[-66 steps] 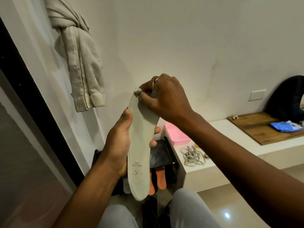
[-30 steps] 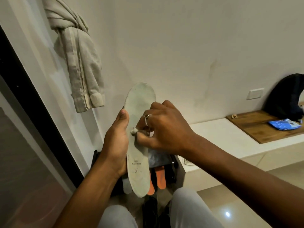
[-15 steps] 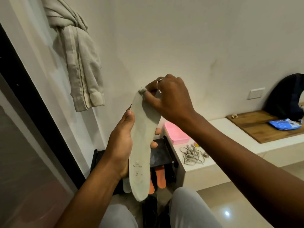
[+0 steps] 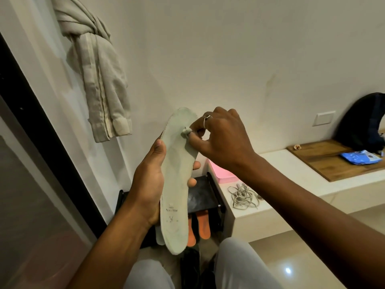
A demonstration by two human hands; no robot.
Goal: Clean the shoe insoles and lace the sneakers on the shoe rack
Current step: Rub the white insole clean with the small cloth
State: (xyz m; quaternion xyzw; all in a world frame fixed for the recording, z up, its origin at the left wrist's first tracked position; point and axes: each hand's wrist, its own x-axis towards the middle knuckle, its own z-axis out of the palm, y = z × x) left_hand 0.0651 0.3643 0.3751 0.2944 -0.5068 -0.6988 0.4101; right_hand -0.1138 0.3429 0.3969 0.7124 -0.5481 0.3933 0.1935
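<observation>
The fingers of the right hand pinch a small grey wad and press it on the insole, near its top end. A ring sits on one finger. The left hand holds the insole upright, with the thumb on the edge at 9 o'clock and the fingers curled round the edge at 3 o'clock. The insole is up in the air, in front of the black shoe rack. Two orange insoles stand in the rack, at 5 o'clock from the held one. At 3 o'clock a white counter carries a pink box and a heap of grey laces. Farther along it, at 2 o'clock, are a wooden board, a blue packet and a black bag. At 11 o'clock a pale cloth hangs on the wall.
</observation>
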